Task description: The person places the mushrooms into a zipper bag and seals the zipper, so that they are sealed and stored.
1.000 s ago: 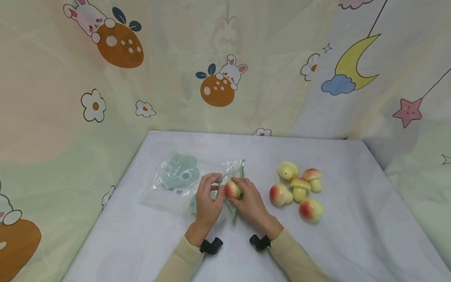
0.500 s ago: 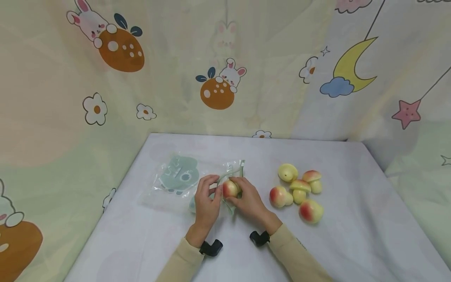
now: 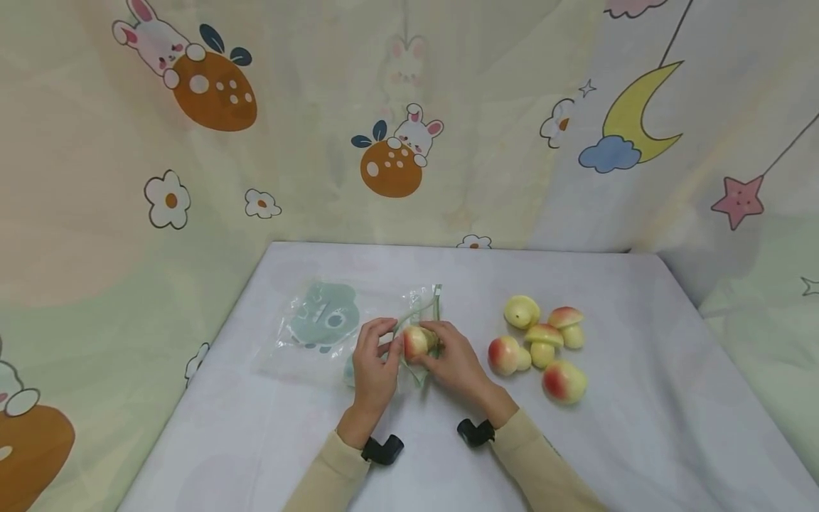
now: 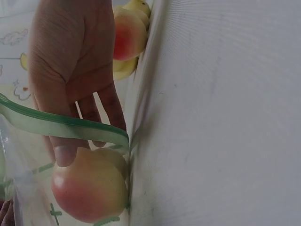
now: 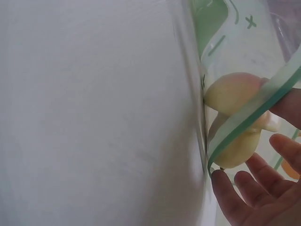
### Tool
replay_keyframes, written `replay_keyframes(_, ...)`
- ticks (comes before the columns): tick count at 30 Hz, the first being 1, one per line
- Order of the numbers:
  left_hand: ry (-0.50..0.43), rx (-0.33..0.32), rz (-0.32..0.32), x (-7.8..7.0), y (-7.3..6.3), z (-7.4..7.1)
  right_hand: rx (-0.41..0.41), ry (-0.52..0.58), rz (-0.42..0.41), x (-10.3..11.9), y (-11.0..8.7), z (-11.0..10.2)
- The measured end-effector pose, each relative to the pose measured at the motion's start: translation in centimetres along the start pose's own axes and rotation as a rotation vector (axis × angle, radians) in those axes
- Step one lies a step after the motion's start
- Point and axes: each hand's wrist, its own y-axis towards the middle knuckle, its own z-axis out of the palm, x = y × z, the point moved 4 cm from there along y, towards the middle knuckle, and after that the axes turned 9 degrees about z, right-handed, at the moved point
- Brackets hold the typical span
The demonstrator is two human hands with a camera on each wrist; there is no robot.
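The left hand point(image 3: 374, 368) holds the lip of a clear plastic zip bag with pale-green print point(image 3: 323, 313), apparently to spread its mouth, while the right hand point(image 3: 459, 368) grips a glossy red-and-yellow mushroom shape point(image 3: 414, 343) in that opening.

five mushrooms point(image 3: 544, 336) right of bag point(image 3: 323, 314)

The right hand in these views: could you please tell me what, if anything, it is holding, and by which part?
The right hand holds a red-and-yellow mushroom by the cap, its thumb near the stem.
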Motion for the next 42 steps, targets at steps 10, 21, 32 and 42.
replay_keyframes(10, 0.005, 0.009, 0.0, 0.4, -0.3, 0.2, -0.045, 0.175, 0.052, -0.9, -1.5, -1.1)
replay_keyframes(21, 0.242, 0.026, 0.05, 0.5, -0.4, -0.2, -0.196, 0.345, 0.004, 0.0, -4.5, -4.2)
replay_keyframes(32, 0.416, 0.08, -0.02, 0.8, 0.3, -0.7, -0.494, 0.182, -0.053, -1.3, -5.1, -9.0)
replay_keyframes(42, 0.249, -0.013, -0.026, 1.0, 0.3, -1.0, -0.645, 0.027, 0.055, -2.6, -5.7, -10.8)
